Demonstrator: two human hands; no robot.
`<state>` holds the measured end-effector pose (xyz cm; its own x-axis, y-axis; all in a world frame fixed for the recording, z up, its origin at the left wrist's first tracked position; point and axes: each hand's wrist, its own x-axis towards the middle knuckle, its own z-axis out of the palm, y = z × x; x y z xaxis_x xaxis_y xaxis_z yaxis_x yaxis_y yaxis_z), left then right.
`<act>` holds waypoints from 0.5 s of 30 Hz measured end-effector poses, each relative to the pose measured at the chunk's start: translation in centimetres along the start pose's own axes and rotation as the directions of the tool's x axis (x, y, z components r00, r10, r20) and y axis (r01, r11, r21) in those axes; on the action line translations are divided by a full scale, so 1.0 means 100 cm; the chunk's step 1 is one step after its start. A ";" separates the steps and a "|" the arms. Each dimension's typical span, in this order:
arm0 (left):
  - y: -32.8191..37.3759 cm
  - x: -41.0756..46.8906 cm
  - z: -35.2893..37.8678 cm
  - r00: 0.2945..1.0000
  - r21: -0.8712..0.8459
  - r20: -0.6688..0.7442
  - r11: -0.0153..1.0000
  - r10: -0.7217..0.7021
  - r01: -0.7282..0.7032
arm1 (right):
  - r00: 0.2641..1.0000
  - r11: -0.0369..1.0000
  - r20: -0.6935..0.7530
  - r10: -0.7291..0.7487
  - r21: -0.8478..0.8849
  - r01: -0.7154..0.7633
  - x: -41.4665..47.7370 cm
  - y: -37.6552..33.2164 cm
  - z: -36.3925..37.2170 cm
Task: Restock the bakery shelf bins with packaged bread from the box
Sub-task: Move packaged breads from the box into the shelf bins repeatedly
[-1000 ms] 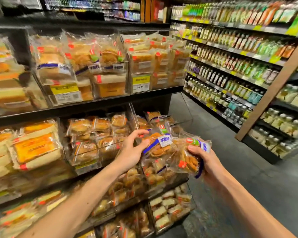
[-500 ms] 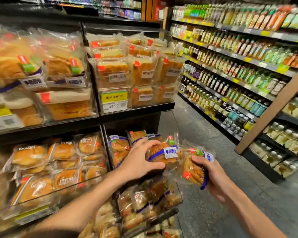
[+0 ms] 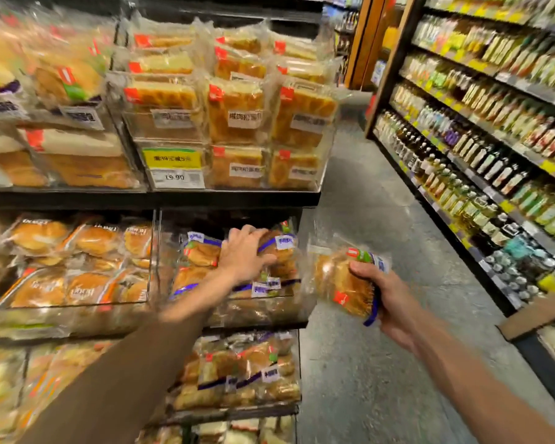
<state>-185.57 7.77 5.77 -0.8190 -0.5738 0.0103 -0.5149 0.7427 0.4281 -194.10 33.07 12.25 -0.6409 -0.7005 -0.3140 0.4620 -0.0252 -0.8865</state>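
Clear-plastic bread pack (image 3: pixel 277 248) with a blue band lies on top of the pile in the middle-shelf bin (image 3: pixel 237 312), left hand (image 3: pixel 244 251) gripping it, fingers curled over its top, thumb at its front. Second bread pack (image 3: pixel 337 280) is off the shelf, in the aisle just right of the bin, held by right hand (image 3: pixel 388 296) with fingers wrapped round its right edge. Upper shelf (image 3: pixel 231 197) above carries sliced-loaf packs and a yellow price tag (image 3: pixel 173 158); bun packs (image 3: pixel 77 238) fill the next bin left, bottle shelves (image 3: pixel 494 139) stand across the grey floor (image 3: pixel 366 363).
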 end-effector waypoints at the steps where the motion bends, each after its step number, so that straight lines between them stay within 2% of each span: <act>1: 0.007 0.005 0.004 1.000 0.054 -0.007 0.998 0.007 -0.007 | 1.000 1.000 0.019 0.007 -0.031 -0.007 0.003 -0.003 -0.004; 6: 0.015 0.028 0.030 1.000 0.292 0.023 0.956 -0.021 0.014 | 0.995 0.996 0.075 0.067 -0.059 -0.063 0.011 -0.008 -0.024; 15: 0.012 0.045 0.051 0.997 0.355 0.049 0.934 -0.067 0.046 | 0.993 0.995 0.065 0.100 -0.033 -0.098 0.018 -0.011 -0.031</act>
<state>-191.14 7.84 1.69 -0.7938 -0.6050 -0.0626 -0.6082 0.7898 0.0793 -197.60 34.03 11.60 -0.5505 -0.7441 -0.3785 0.5022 0.0671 -0.8622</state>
